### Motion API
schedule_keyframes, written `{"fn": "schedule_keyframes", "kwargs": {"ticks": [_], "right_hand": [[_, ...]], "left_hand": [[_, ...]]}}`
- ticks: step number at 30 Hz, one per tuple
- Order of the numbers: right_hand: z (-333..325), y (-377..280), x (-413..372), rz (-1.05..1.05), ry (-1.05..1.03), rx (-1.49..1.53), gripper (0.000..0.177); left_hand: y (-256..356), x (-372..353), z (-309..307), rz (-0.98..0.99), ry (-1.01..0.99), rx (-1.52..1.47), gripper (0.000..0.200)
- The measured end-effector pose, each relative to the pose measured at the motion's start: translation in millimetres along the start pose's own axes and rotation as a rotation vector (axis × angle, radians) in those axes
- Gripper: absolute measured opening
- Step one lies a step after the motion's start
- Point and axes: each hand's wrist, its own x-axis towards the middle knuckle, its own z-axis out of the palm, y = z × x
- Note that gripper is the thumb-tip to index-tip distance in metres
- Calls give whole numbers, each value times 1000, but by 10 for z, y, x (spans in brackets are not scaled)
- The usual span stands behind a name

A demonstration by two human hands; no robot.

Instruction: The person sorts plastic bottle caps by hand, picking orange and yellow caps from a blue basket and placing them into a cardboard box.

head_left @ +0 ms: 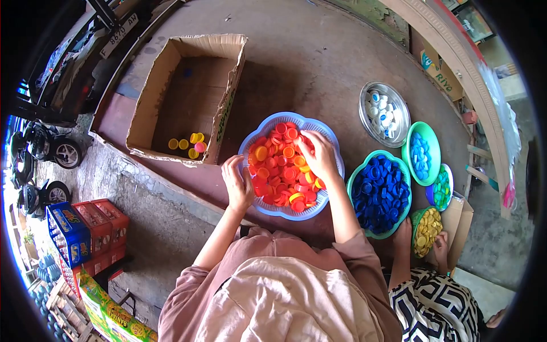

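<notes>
A light blue scalloped basin (pixel 333 196) full of red and orange bottle caps (pixel 279 171) stands in front of me. My left hand (pixel 236 181) is at the basin's left rim, fingers apart and holding nothing that I can see. Over the caps on the right side reaches my right hand (pixel 319 153), its fingertips among them; whether a cap is between them is hidden. Left of the basin is an open cardboard box (pixel 191 45) with several yellow caps (pixel 183 144) and a pink one (pixel 200 147) near its front edge.
At the right stand a metal bowl (pixel 364 119) of white caps, a teal basin (pixel 354 165) of dark blue caps, a green bowl (pixel 437 137) of light blue caps and smaller bowls. A co-worker's hands (pixel 441 248) are around the bowl of yellow caps (pixel 427 231).
</notes>
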Motion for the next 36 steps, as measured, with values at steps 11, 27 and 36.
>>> {"fn": "schedule_keyframes", "kwargs": {"ticks": [11, 27, 36], "right_hand": [[793, -291, -399, -131, -235, -322, 23], [60, -154, -1174, 173, 204, -19, 53], [90, -65, -1097, 367, 185, 117, 58]], "left_hand": [[-2, 8, -13, 1, -12, 58, 28], [494, -242, 387, 22, -677, 312, 102], [719, -231, 603, 168, -832, 115, 88]]}}
